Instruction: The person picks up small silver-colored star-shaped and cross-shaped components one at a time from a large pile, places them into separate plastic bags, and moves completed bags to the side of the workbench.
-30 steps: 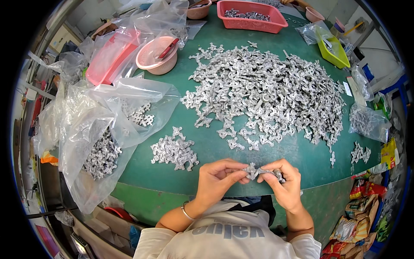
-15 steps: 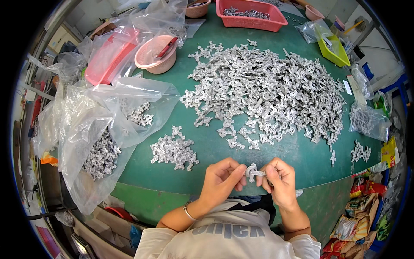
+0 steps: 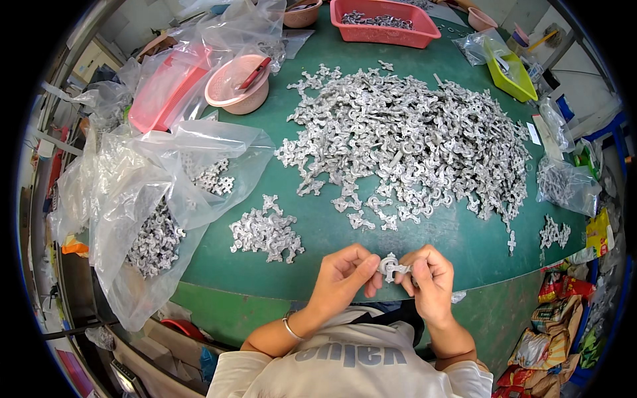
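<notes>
Between my two hands, at the table's near edge, is a small grey metal casting (image 3: 391, 265) with a round ring and side arms. My left hand (image 3: 347, 273) pinches its ring side between thumb and fingers. The thumb and fingers of my right hand (image 3: 428, 275) close on the arm at its other side. Beyond my hands spreads a large heap of similar castings (image 3: 411, 139). A smaller pile of castings (image 3: 265, 231) lies left of my left hand, and a few castings (image 3: 554, 232) sit at the right edge.
Clear plastic bags (image 3: 152, 205) with castings inside cover the table's left side. Behind them stand a pink basket (image 3: 240, 89) and a pink tray (image 3: 166, 96). A red tray (image 3: 385, 33) of metal parts is at the back, a yellow-green bin (image 3: 511, 76) at the far right.
The casting has turned slightly between my fingers, and my right fingertips have shifted a little along its arm. The piles stay as they were.
</notes>
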Motion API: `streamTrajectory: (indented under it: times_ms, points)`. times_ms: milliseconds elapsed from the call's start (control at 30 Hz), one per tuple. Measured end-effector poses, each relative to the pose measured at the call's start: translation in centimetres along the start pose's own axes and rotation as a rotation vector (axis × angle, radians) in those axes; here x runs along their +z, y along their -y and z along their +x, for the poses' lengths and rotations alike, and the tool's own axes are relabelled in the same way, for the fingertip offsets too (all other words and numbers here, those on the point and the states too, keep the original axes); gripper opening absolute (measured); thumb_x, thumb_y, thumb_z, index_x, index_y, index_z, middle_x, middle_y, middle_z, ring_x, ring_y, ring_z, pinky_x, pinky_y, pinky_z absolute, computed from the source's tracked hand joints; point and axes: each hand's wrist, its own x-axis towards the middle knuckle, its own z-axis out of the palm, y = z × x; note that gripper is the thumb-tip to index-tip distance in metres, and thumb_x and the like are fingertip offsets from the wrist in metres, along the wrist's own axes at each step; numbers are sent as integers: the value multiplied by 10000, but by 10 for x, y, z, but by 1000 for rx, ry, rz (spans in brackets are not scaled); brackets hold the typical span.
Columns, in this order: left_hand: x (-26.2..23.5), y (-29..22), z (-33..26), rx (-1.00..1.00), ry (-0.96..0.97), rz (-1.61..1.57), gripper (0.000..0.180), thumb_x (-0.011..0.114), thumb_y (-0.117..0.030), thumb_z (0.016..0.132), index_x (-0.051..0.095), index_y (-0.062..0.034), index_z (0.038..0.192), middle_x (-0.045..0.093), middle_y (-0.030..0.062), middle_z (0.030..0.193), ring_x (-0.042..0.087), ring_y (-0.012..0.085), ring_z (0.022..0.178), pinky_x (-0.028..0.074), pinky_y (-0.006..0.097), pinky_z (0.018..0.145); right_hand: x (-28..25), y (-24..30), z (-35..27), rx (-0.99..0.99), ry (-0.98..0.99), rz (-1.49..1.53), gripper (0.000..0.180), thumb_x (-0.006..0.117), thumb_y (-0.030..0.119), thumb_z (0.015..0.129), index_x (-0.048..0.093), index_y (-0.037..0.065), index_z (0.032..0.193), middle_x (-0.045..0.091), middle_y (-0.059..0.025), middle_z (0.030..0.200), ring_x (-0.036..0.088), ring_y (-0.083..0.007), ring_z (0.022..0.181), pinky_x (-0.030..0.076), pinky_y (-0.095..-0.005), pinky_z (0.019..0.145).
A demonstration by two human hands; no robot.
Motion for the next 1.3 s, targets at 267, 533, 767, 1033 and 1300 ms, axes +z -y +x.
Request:
streamTrajectory:
  times_ms: [267, 533, 767, 1033, 1300]
  points:
    - [9, 23, -1, -111, 138, 13, 148, 491, -115, 895, 558, 14, 869, 584, 61, 733, 522, 82, 606, 443, 224, 560, 6, -23, 2, -199, -213, 152, 346, 352, 266, 940, 417, 23, 702, 493, -125, 793, 402, -101, 541, 323, -204, 470]
    - [-4, 17, 0, -128, 144, 184, 156, 514, -80, 877, 584, 13, 981, 585, 42, 794, 531, 77, 697, 446, 211, 645, -44, -20, 49, 30, -287, 336, 283, 468, 269, 898, 402, 116, 669, 406, -17, 597, 397, -126, 503, 295, -225, 376]
    - [-10, 15, 1, -88, 90, 207, 149, 522, -74, 872, 595, 10, 972, 585, 41, 804, 531, 77, 719, 445, 214, 664, -50, -26, 65, -291, -157, -1397, 217, 626, 30, 721, 596, 65, 932, 536, -91, 779, 541, -312, 602, 420, -377, 538]
    - [-13, 18, 5, -68, 93, 171, 169, 516, -62, 872, 573, 11, 1014, 575, 46, 832, 532, 89, 734, 444, 219, 668, -53, -29, 44, -219, -333, -603, 124, 477, 51, 873, 492, 2, 986, 527, -45, 792, 466, -74, 528, 359, -227, 451]
    - [5, 9, 7, 105, -53, -17, 248, 534, -4, 842, 528, 34, 1087, 526, 85, 935, 546, 132, 787, 456, 246, 682, -15, -17, 8, 190, 8, 448, 247, 481, 153, 886, 447, -12, 1067, 531, -95, 783, 445, -106, 481, 317, -201, 420]
